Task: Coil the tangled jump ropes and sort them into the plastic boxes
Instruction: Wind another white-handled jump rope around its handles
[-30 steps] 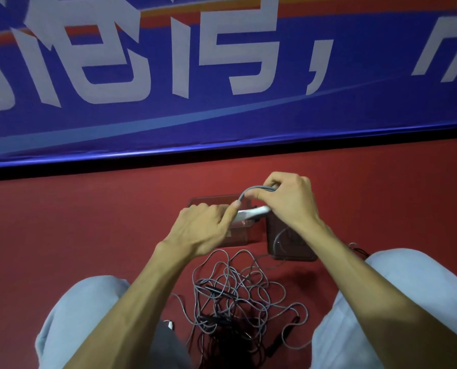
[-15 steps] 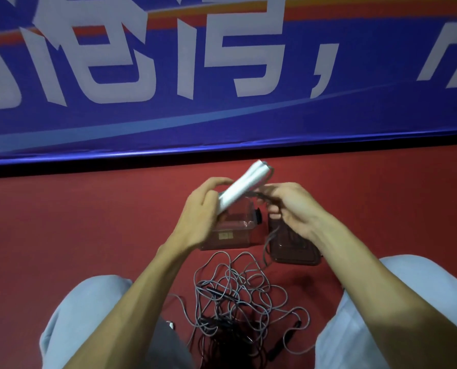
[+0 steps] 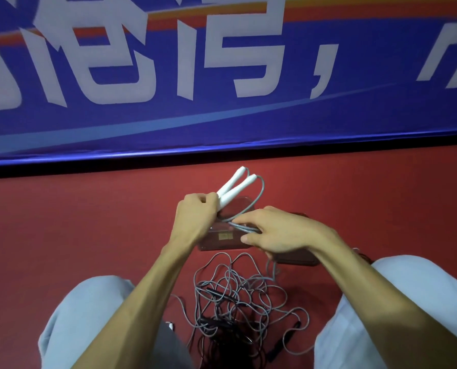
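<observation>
My left hand [image 3: 195, 218] grips two white jump-rope handles [image 3: 234, 189] that point up and to the right. A grey cord [image 3: 259, 194] loops from their tips down to my right hand [image 3: 275, 231], which pinches a bundle of grey cord strands. Both hands hover over two clear plastic boxes [image 3: 222, 242] on the red floor, the second box [image 3: 296, 258] mostly hidden under my right wrist. A tangled pile of grey and black ropes [image 3: 238, 302] lies between my knees, with a black handle [image 3: 288, 334] at its right.
A blue banner [image 3: 222, 102] with white characters stands along the far side of the red floor [image 3: 75, 222]. My knees in light trousers [image 3: 89, 315] flank the tangle. A small white object [image 3: 170, 324] lies by my left knee.
The two white handles have spread apart and risen in my left hand. My right hand has moved down and left, now pinching gathered cord strands below the handles.
</observation>
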Tool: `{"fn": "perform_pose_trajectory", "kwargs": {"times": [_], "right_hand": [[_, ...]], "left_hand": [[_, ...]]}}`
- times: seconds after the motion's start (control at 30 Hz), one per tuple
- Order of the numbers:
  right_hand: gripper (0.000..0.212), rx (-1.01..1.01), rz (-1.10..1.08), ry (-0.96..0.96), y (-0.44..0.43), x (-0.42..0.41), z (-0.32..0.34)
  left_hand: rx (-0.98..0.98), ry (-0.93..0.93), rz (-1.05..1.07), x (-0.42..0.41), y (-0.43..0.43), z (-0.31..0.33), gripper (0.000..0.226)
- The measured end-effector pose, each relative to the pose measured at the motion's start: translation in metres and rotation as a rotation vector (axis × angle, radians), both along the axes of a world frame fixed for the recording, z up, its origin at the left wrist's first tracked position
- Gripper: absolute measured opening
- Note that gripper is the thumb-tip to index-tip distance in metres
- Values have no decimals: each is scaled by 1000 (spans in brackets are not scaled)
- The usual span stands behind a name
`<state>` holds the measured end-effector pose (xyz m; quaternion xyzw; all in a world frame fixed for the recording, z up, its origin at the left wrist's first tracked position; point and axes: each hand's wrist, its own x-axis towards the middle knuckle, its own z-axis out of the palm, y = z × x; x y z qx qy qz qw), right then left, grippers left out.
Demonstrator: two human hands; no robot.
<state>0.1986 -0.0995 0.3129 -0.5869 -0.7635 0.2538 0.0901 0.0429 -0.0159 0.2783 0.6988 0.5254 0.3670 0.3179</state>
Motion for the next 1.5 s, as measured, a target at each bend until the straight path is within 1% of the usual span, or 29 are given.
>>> {"fn": "perform_pose_trajectory", "kwargs": {"times": [0.1, 0.17, 0.3, 0.37, 0.43, 0.53, 0.6, 0.63, 0.7, 0.73, 0.8, 0.9, 1.0, 1.1, 1.17, 1.23, 1.27, 1.33, 1.43, 1.5], "right_hand": [[9, 101, -14, -76, 0, -3, -5], [9, 186, -16, -136, -1, -2, -5], [11, 369, -17, -146, -2, -1, -5], [13, 488, -35, -115, 0, 0, -6], [13, 581, -113, -38, 4, 3, -9], [6, 647, -233, 100, 10, 11, -14], [2, 632, -265, 107, 13, 13, -18], [2, 614, -276, 101, 13, 13, -21], [3, 527, -321, 151, 13, 12, -24], [5, 467, -349, 180, 13, 12, -25], [12, 347, -391, 194, 14, 12, -26], [23, 226, -396, 222, 15, 10, -27], [23, 167, -413, 227, 16, 11, -25], [20, 203, -462, 217, 17, 14, -25], [17, 238, -501, 224, 18, 15, -24], [16, 256, -551, 301, 18, 17, -22], [16, 253, -572, 356, 19, 18, -22], [16, 217, -587, 427, 18, 17, -20], [19, 24, -551, 560, 16, 22, -20], [20, -73, -530, 646, 14, 29, -17]], "left_hand": [[57, 149, 17, 0, 4, -9, 52], [84, 258, 18, -1, 9, -14, 51], [100, 429, 25, -3, 7, -12, 43], [136, 506, -29, -4, 2, -10, 41], [188, 547, -139, -5, -4, -8, 43], [286, 565, -314, -5, -14, -5, 47], [353, 572, -409, -4, -18, -6, 51], [383, 585, -439, -4, -19, -7, 57], [422, 602, -469, -6, -18, -8, 69], [430, 603, -485, -7, -17, -9, 71], [424, 611, -541, -10, -15, -9, 66], [413, 618, -641, -11, -14, -13, 47], [372, 581, -679, -7, -15, -15, 29], [259, 522, -667, -7, -11, -16, 30], [263, 491, -622, -8, -8, -15, 37], [329, 491, -554, -8, -6, -16, 44], [344, 483, -533, -9, -5, -16, 44], [319, 473, -557, -8, -6, -16, 42], [201, 450, -643, -9, -10, -13, 42], [71, 328, -660, -11, -12, -7, 41]]}}
